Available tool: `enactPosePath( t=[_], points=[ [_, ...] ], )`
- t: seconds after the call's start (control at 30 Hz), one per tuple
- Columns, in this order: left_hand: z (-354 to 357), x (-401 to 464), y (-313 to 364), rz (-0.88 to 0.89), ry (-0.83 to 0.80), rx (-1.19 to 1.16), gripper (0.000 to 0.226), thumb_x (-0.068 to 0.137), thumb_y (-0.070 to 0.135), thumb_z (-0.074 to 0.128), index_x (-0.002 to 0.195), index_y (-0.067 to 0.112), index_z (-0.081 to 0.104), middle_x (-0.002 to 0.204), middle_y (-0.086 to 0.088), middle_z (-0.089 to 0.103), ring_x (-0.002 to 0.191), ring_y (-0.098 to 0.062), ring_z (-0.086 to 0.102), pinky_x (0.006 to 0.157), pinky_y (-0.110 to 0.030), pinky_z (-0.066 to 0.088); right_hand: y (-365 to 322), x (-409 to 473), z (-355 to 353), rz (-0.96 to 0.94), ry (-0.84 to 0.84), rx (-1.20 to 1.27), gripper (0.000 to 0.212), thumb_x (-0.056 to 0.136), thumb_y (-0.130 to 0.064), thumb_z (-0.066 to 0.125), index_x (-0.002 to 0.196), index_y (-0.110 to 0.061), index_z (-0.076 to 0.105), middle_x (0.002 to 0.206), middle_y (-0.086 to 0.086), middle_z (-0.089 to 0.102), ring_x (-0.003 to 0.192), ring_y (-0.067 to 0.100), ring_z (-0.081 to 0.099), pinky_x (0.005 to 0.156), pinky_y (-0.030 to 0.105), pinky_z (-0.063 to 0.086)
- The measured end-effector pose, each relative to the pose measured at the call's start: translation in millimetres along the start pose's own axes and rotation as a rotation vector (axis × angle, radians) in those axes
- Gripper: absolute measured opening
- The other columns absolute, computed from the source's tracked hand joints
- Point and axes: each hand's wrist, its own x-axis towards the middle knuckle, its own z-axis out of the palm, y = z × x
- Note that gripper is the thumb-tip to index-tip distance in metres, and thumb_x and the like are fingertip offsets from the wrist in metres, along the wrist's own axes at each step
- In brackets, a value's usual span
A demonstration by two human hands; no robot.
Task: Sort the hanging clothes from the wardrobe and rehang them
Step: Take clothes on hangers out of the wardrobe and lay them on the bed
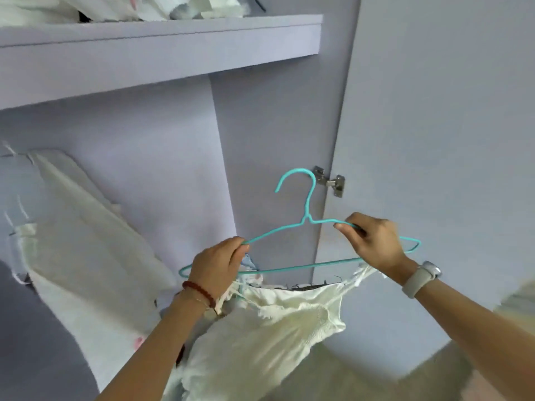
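Before the open wardrobe, you hold a teal hanger in both hands, its hook up and pointing left, just in front of the door hinge. Your left hand has its fingers curled over the hanger's left shoulder, thumb and forefinger pinching the wire near the bend. Your right hand pinches the right shoulder wire between thumb and curled fingers, and the hanger's right tip sticks out past it. A white top hangs below the hanger's bottom bar; its thin straps run up toward each hand, though you cannot tell from this view whether the straps are looped over the wire or only held with it. Your left wrist wears a red bead bracelet, your right a pale watch. Left of you, a white garment hangs inside the wardrobe, blurred. Above, a shelf carries a heap of white cloth. At right stands the door, swung open.
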Motion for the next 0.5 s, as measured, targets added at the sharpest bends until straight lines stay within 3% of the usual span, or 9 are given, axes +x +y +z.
enactPosePath(
  t=[0.1, 0.2, 0.3, 0.4, 0.5],
  points=[
    [25.3, -8.9, 46.4, 0.058, -0.038, -0.140, 0.012, 0.089, 0.023, 0.059, 0.085, 0.015, 0.067, 0.063, -0.001, 0.060, 0.064, -0.028, 0.055, 0.059, -0.029, 0.037, 23.6, -41.0, -45.5, 0.093, 0.104, -0.106, 0.028, 0.080, -0.027, 0.060, 0.067, -0.002, 0.062, 0.051, 0.006, 0.052, 0.046, 0.027, 0.053, 0.047, 0.032, 0.043],
    [44.8, -11.8, 104.0, 0.150, -0.056, -0.252, 0.012, 0.086, 0.026, 0.062, 0.080, 0.019, 0.069, 0.048, 0.008, 0.048, 0.052, -0.014, 0.044, 0.049, -0.017, 0.030, 46.5, -76.9, -95.1, 0.183, 0.205, -0.201, 0.040, 0.087, -0.037, 0.052, 0.075, 0.000, 0.062, 0.059, 0.010, 0.057, 0.052, 0.029, 0.054, 0.051, 0.030, 0.041],
    [63.5, -15.2, 161.1, 0.235, -0.117, -0.366, 0.019, 0.086, 0.034, 0.059, 0.079, 0.021, 0.070, 0.051, 0.002, 0.055, 0.050, -0.012, 0.042, 0.048, -0.018, 0.029, 65.4, -104.2, -148.9, 0.228, 0.325, -0.279, 0.049, 0.090, -0.043, 0.043, 0.078, 0.000, 0.061, 0.063, 0.012, 0.056, 0.056, 0.027, 0.051, 0.056, 0.029, 0.036],
    [85.1, -21.2, 214.7, 0.285, -0.207, -0.476, 0.020, 0.087, 0.033, 0.057, 0.079, 0.022, 0.071, 0.054, -0.001, 0.057, 0.048, -0.008, 0.044, 0.052, -0.022, 0.033, 83.6, -129.9, -200.1, 0.292, 0.424, -0.399, 0.036, 0.090, -0.033, 0.047, 0.080, -0.001, 0.060, 0.068, 0.012, 0.056, 0.065, 0.025, 0.048, 0.061, 0.028, 0.030],
    [111.7, -31.0, 268.8, 0.336, -0.291, -0.545, 0.018, 0.088, 0.029, 0.059, 0.078, 0.021, 0.072, 0.047, 0.005, 0.049, 0.046, -0.008, 0.041, 0.051, -0.025, 0.032, 104.3, -162.5, -244.2, 0.355, 0.496, -0.508, 0.030, 0.089, -0.026, 0.048, 0.081, 0.001, 0.060, 0.070, 0.015, 0.056, 0.069, 0.029, 0.048, 0.067, 0.035, 0.035]
  ],
)
